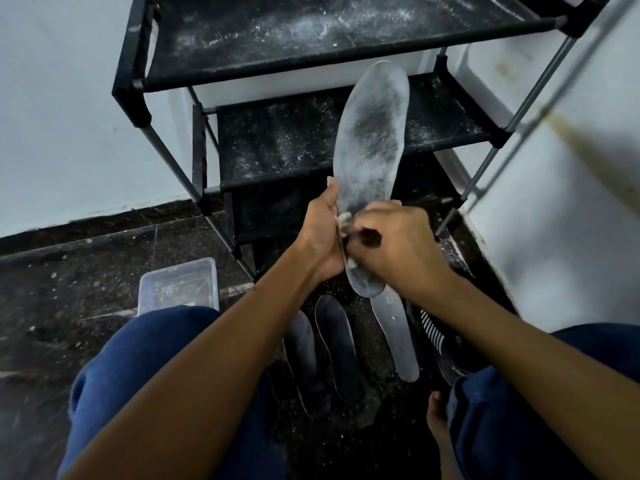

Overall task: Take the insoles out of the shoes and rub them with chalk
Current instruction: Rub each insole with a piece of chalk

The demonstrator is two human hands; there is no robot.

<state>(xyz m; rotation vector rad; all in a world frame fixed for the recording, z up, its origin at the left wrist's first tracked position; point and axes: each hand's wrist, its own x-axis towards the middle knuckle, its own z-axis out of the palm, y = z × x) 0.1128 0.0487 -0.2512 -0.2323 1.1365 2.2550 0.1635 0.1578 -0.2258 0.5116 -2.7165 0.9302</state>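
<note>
A long dark insole [372,140], whitened with chalk dust, stands upright in front of the rack. My left hand [320,230] grips its lower left edge. My right hand [398,244] is closed on a small white piece of chalk [344,220] pressed against the insole near its heel. On the floor below lie a chalk-dusted insole [398,337], a dark insole [337,344] and another dark insole [304,355]. A black shoe with white stripes [440,337] lies to the right, partly hidden by my right forearm.
A black shoe rack [277,67] with chalk-dusted shelves stands against the white wall ahead. A clear plastic box [178,285] sits on the dark speckled floor by my left knee. My bare foot [438,417] rests at lower right. A white wall closes the right side.
</note>
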